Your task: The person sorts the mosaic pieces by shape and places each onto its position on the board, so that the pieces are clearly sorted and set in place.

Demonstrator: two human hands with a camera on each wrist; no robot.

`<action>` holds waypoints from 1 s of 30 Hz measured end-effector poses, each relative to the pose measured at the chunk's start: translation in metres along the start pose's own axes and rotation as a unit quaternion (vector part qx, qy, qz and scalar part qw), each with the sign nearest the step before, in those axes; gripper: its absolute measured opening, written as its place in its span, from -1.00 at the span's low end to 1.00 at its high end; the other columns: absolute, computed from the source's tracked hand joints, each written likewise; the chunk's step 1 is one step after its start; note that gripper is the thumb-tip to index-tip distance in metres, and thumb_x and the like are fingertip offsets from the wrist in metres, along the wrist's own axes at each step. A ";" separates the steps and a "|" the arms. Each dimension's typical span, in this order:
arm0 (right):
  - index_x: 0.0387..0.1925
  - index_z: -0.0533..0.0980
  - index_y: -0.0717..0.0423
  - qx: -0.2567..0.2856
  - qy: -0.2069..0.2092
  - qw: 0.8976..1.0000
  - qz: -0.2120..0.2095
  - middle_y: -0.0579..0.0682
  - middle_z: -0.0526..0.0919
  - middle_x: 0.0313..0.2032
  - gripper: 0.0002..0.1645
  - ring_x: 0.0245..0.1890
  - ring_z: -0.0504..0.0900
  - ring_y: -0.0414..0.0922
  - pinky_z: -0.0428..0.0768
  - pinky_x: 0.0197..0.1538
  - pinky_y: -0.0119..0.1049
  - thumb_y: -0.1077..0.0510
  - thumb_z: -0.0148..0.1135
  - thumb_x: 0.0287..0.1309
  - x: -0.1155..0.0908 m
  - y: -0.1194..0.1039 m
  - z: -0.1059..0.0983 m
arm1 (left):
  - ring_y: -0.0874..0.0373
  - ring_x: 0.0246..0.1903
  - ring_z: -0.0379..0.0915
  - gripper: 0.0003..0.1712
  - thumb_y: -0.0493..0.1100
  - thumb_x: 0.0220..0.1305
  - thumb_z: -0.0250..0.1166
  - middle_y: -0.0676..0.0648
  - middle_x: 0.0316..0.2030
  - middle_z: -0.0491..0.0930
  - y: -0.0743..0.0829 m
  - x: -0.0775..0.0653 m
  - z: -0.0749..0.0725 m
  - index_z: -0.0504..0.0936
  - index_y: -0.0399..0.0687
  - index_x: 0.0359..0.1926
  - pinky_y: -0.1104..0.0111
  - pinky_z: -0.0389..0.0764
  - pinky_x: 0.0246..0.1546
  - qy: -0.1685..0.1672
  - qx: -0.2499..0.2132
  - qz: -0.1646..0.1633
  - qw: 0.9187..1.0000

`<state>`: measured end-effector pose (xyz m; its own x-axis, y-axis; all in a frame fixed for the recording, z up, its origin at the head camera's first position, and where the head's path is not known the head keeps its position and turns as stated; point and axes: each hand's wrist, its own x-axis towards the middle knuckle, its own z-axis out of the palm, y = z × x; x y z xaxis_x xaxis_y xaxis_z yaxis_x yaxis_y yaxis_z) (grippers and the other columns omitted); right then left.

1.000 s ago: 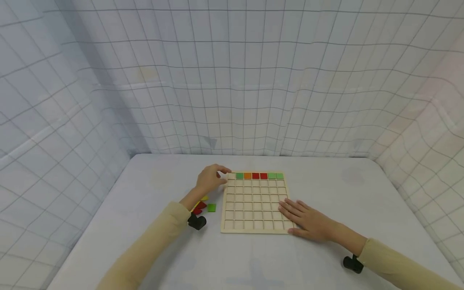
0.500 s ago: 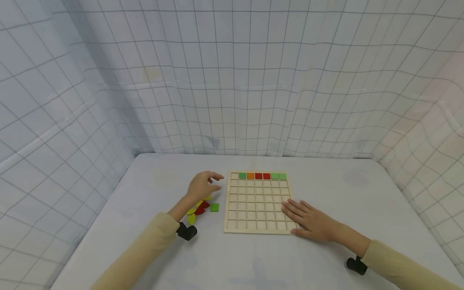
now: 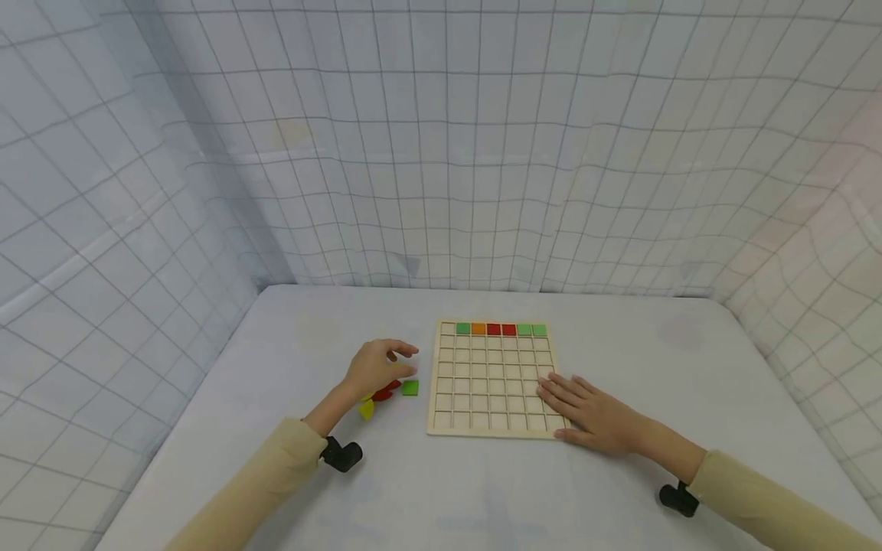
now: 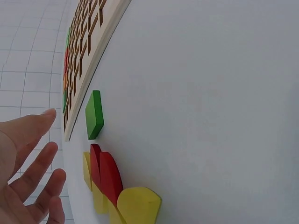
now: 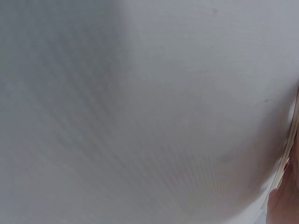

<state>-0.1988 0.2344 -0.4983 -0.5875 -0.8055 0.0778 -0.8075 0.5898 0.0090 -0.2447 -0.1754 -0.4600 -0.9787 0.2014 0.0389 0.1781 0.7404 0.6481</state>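
Note:
A pale wooden grid board [image 3: 496, 371] lies on the table. Its far row holds a green tile [image 3: 463, 328], an orange tile [image 3: 478, 329], two red tiles [image 3: 501, 330] and two light green tiles [image 3: 531, 330]; the far-left cell shows bare wood. My left hand [image 3: 379, 365] hovers left of the board with thumb and fingers apart, holding nothing. Near it lie a loose green square [image 4: 95, 115], two red leaf-shaped pieces [image 4: 111, 177] and several yellow pieces [image 4: 138, 205], partly hidden by the hand in the head view. My right hand [image 3: 596, 417] rests flat across the board's near right edge.
The white table [image 3: 482, 490] is bounded by a gridded white cloth [image 3: 441, 153] at the back and both sides. Black wrist devices [image 3: 342, 455] are strapped under both forearms. The right wrist view is mostly blurred white surface.
My left hand has drawn away from the board's far-left corner, moving left and nearer to the loose pieces. The head view has shifted slightly; my right hand stays on the board.

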 end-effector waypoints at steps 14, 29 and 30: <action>0.47 0.07 0.12 0.008 -0.008 1.000 0.004 0.11 0.14 0.46 -0.18 0.45 0.11 0.11 -0.57 0.43 -0.44 -0.23 -0.08 0.38 -0.001 -0.003 -0.003 | 0.25 -0.41 0.43 -0.61 0.01 -0.09 0.55 0.05 -0.33 0.72 -0.021 -0.013 0.006 0.75 -0.02 -0.20 0.44 0.45 -0.36 -0.036 0.011 0.044 0.998; 0.46 0.11 0.12 -0.011 0.003 1.000 -0.003 0.10 0.17 0.45 -0.19 0.44 0.14 0.09 -0.55 0.44 -0.43 -0.23 -0.05 0.37 0.001 -0.002 -0.003 | 0.19 -0.28 0.30 -0.59 0.00 -0.18 0.60 0.08 -0.30 0.70 -0.016 -0.014 0.006 0.77 0.03 -0.22 0.41 0.35 -0.34 -0.031 0.089 0.007 0.996; 0.46 0.10 0.12 -0.010 0.002 1.000 -0.003 0.10 0.17 0.45 -0.19 0.44 0.14 0.09 -0.55 0.44 -0.43 -0.23 -0.06 0.37 0.001 -0.003 -0.003 | 0.19 -0.29 0.29 -0.60 0.00 -0.18 0.60 0.08 -0.30 0.71 -0.015 -0.014 0.006 0.78 0.04 -0.23 0.41 0.34 -0.34 -0.032 0.092 0.008 0.995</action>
<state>-0.1969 0.2321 -0.4954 -0.5830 -0.8083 0.0820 -0.8093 0.5866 0.0288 -0.2330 -0.1859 -0.4750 -0.9684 0.2495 -0.0047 0.2142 0.8405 0.4976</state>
